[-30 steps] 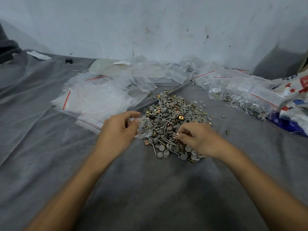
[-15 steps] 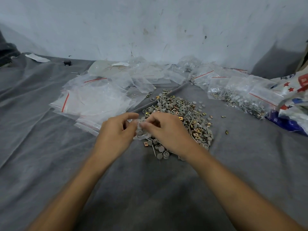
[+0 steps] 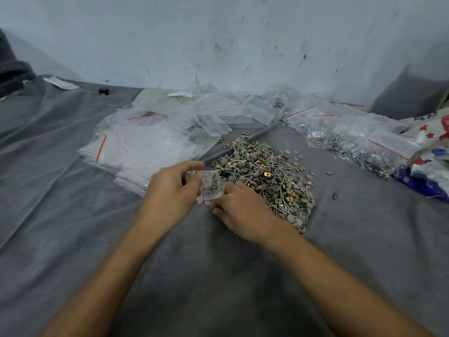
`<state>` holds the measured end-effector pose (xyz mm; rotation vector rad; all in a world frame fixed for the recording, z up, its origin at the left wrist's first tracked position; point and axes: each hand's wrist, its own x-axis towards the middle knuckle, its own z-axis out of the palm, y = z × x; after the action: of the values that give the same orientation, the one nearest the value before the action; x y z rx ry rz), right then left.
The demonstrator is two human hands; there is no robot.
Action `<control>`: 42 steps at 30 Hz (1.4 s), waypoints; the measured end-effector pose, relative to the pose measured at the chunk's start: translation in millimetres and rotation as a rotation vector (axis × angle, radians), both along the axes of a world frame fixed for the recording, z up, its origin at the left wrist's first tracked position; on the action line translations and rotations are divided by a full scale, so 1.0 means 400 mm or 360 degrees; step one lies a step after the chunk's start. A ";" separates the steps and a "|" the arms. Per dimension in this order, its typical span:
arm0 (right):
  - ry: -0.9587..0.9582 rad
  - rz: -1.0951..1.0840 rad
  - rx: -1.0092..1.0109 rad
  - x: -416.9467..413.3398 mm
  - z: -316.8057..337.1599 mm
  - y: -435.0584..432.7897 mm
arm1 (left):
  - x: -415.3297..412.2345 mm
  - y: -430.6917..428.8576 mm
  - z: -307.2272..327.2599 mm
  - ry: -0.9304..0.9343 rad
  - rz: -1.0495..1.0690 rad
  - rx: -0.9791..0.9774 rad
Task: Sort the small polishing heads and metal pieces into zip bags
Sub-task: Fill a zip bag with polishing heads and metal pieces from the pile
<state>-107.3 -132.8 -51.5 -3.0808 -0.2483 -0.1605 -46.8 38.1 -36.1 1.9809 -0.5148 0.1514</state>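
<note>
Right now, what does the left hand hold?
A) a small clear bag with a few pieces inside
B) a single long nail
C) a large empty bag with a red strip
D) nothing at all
A: the left hand pinches a small clear bag at its upper edge, and small pieces show through the plastic.

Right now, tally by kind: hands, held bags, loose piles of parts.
Hands: 2, left hand and right hand
Held bags: 1, the bag in the left hand's grip
Loose piles: 1, the pile
Total: 4
</note>
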 end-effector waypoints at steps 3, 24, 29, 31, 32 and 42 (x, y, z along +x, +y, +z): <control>-0.0034 -0.0049 0.0328 -0.020 0.007 -0.006 | -0.004 -0.001 0.000 0.0000 0.0002 0.0014; -0.0494 -0.0301 0.1137 -0.018 0.100 -0.084 | -0.019 -0.004 0.014 -0.0006 -0.0013 0.0070; -0.0312 -0.0626 0.0532 0.018 0.081 -0.228 | -0.019 -0.004 0.011 -0.0016 -0.0006 0.0084; -0.0204 -0.0620 0.0440 0.024 0.070 -0.247 | -0.017 -0.004 0.009 -0.0022 -0.0008 0.0090; -0.0188 -0.0601 0.0420 0.025 0.067 -0.249 | -0.016 -0.005 0.007 -0.0023 -0.0012 0.0089; -0.0460 -0.0470 0.0344 0.009 0.041 -0.238 | -0.010 -0.006 -0.002 0.0013 -0.0028 0.0056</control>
<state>-103.8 -228.1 -35.3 -2.8507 0.2055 -0.6018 -50.8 35.9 -37.0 2.0101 -0.5326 0.1238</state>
